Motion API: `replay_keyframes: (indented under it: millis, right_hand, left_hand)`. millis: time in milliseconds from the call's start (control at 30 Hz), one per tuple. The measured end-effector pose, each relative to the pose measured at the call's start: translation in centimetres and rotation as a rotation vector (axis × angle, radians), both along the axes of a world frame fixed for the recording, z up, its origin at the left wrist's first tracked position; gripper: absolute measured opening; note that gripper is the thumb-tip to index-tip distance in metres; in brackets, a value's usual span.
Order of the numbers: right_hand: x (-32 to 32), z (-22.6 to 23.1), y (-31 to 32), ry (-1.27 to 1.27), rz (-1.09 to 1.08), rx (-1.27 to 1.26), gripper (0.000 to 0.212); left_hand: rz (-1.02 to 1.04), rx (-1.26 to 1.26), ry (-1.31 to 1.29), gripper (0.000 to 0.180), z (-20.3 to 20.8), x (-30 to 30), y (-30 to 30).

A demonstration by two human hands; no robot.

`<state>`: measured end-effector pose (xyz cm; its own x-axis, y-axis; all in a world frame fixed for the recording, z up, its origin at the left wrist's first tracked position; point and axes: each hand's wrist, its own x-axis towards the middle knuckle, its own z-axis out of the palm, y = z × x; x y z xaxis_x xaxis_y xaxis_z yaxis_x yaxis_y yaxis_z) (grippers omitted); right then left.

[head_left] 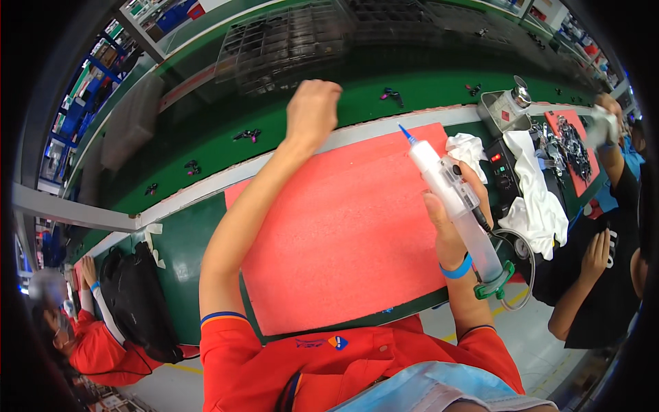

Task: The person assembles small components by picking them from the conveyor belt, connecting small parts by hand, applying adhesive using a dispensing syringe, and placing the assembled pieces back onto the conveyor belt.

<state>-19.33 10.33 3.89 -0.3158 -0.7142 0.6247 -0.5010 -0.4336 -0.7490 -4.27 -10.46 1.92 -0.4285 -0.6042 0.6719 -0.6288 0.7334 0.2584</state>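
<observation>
My right hand is wrapped around a dispensing syringe. The syringe is tilted, with its blue needle tip pointing up and to the left. A green cap and a tube are at its rear end. My left hand reaches over the near side of the green belt, fingers curled closed. Whatever they may hold is hidden. A small dark part with a pink piece lies on the belt to that hand's right, and another dark part to its left.
A pink foam mat covers the bench before me. To the right are a control box, white cloths, a metal bottle in a tray and a pink board of dark parts. Co-workers sit at both sides; a black bag is left.
</observation>
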Motion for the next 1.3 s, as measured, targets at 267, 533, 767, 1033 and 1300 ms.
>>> replay_keyframes:
  millis: [267,533,767,1033,1300]
  right_hand:
    - [-0.6,-0.8,-0.6,-0.083,-0.096,-0.042,0.046]
    - [-1.2,-0.9,0.0,-0.057,-0.059,-0.001,0.048]
    - [0.3,0.1,0.5,-0.204,0.063,0.032,0.049]
    - [2.2,-0.9,0.0,-0.107,0.091,0.101,0.034]
    - [2.1,-1.1,0.1,0.039,0.056,0.131,0.031]
  left_hand:
    - [-0.271,-0.318,-0.383,0.008,-2.3,-9.2,-0.9]
    - [-0.271,0.176,0.021,0.005,1.7,-6.8,1.3]
    - [-0.339,1.52,0.398,0.012,1.7,2.0,7.6]
    - [-0.403,1.582,0.604,0.013,-1.3,4.1,10.9]
    - [-0.409,1.521,0.705,0.013,-1.5,3.7,11.9]
